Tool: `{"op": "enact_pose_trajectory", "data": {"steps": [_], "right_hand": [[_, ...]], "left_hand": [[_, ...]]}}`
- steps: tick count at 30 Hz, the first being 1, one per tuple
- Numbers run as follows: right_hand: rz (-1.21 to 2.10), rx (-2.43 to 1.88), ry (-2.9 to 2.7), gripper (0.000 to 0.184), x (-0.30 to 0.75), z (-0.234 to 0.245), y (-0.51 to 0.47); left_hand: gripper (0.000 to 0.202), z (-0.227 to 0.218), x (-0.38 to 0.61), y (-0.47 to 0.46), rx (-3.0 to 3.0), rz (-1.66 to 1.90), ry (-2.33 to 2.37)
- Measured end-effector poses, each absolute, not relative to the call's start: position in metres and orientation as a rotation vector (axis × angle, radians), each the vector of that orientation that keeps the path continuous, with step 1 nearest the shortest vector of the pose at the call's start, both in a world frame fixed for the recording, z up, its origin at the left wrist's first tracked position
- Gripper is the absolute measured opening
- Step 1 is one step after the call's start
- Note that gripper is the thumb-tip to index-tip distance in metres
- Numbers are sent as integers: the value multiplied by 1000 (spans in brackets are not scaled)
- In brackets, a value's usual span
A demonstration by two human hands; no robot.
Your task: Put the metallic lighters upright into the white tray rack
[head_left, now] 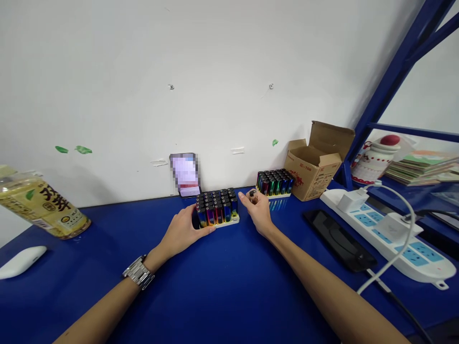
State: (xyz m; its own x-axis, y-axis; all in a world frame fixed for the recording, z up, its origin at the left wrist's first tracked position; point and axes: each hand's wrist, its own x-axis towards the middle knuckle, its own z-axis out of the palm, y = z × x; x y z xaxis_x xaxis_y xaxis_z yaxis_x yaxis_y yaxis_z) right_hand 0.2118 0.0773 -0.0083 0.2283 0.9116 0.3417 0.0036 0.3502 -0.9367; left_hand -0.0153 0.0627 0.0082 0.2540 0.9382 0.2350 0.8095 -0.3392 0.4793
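My left hand (182, 232) curves around the left end and front of a white tray of multicoloured metallic lighters (216, 209), touching the lighters. My right hand (257, 213) is just right of that tray, with its thumb and fingertips pinched on a small dark object (253, 195). Its exact kind is hard to tell at this size. A second white tray of similar lighters (274, 183) stands farther back to the right, beyond my right hand. A metal-link wristwatch (138, 272) sits on my left wrist.
The blue tabletop (229, 291) meets a white wall behind. An open cardboard box (313, 165) stands right of the trays, then a black phone (339, 240) and a white power strip (387, 234). A bottled drink (43, 208) and white computer mouse (21, 262) lie left.
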Motion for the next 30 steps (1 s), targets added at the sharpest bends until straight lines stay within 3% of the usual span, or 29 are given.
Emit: {"op": "enact_pose_trajectory", "data": {"steps": [4,9,30], "right_hand": [[945,-995,-1159,58,213,-10,76],[1086,-897,-1112,54,214,-7,74],[982,-952,-1173,46,214,-7,76]], "left_hand": [[74,8,-15,59,2355,603,1689],[70,4,-17,58,2454,532,1701],[68,1,-18,58,2532,548,1682]]}}
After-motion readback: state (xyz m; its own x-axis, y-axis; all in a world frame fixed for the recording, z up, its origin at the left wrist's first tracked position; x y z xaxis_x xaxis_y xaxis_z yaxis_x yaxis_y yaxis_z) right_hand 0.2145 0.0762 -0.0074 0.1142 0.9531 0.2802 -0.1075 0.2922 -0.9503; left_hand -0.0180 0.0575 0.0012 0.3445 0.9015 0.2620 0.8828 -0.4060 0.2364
